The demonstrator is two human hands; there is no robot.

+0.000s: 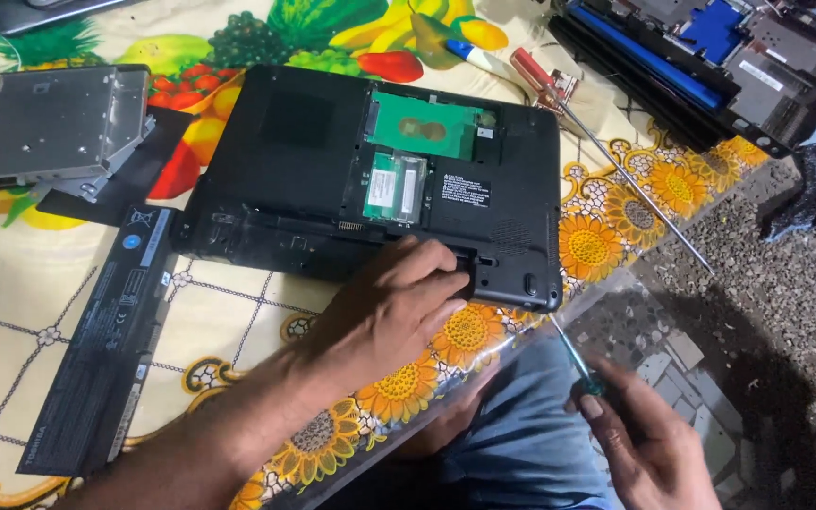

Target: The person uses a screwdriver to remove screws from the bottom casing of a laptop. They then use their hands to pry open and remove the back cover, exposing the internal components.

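Observation:
A black laptop (314, 161) lies upside down on a fruit-and-flower patterned cloth, its bottom covers off so green circuit boards show. My left hand (389, 307) rests on its near edge, fingertips at the empty battery bay, holding nothing. My right hand (639, 439) grips a small green-handled screwdriver (573, 357), whose tip points up toward the laptop's near right corner. The long black battery (106, 340) lies loose on the cloth to the left.
A silver optical drive (59, 123) sits at the upper left on a black cover panel. A long red-handled screwdriver (606, 151) lies diagonally at the right. Another opened laptop (710, 66) is at the top right. Speckled floor lies beyond the cloth's edge.

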